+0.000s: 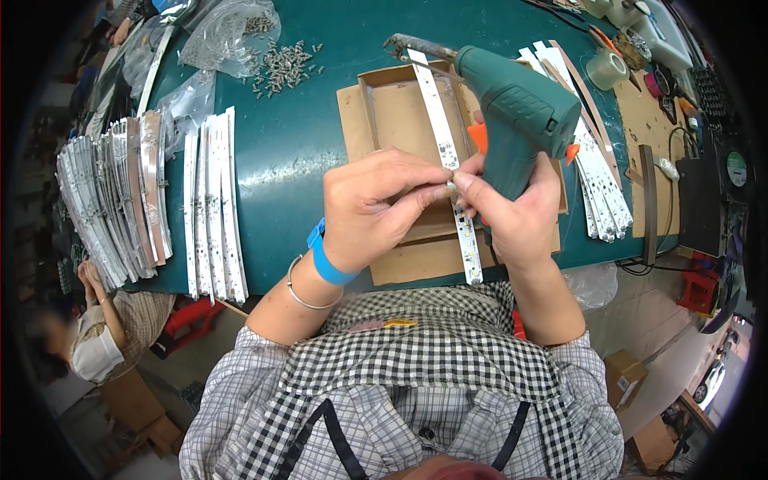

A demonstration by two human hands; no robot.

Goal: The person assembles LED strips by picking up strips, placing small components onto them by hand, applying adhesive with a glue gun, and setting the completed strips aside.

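My right hand (520, 208) is wrapped round the handle of a green hot glue gun (520, 96) with orange parts. Its metal nozzle points to the far left. The thumb and fingertips of that hand also reach in to a narrow white LED strip (436, 120). My left hand (376, 200) is closed in a pinch over the middle of this strip, its fingertips meeting the right thumb. Whatever small part lies between the left fingertips is too hidden to name. Under the strip is a shallow cardboard tray (358, 268), with the strip's near end sticking out past its front.
Bundled LED strips (108, 204) and a smaller row of strips (212, 208) lie left. More strips (600, 196) are at the right, near a tape roll (606, 70). Small metal parts (284, 68) spill from a plastic bag (232, 36). Another person (104, 328) sits at far left.
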